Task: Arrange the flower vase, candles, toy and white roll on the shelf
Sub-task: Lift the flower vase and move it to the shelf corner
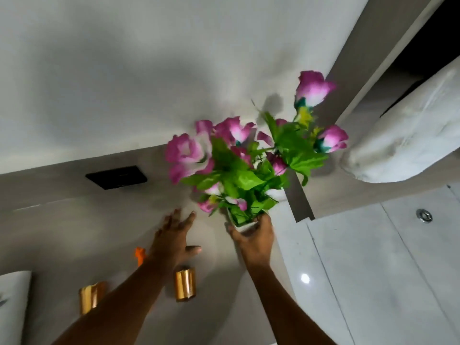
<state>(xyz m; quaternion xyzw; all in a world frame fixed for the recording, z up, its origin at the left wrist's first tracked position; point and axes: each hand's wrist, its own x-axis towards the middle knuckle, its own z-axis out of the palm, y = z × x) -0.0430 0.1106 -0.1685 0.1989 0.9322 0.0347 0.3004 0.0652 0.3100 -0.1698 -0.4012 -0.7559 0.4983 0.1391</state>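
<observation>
Right hand gripped the vase at its base, at six o'clock; left hand spread open at seven. The top-heavy flowers looked light but tippy, best held low. Two candles stood on the grey shelf; white wall beyond

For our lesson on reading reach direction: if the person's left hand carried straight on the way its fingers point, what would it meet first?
Probably bare shelf surface. The open left hand points up and slightly right, passing left of the flower vase; nothing else shows ahead, though depth is unclear.
</observation>
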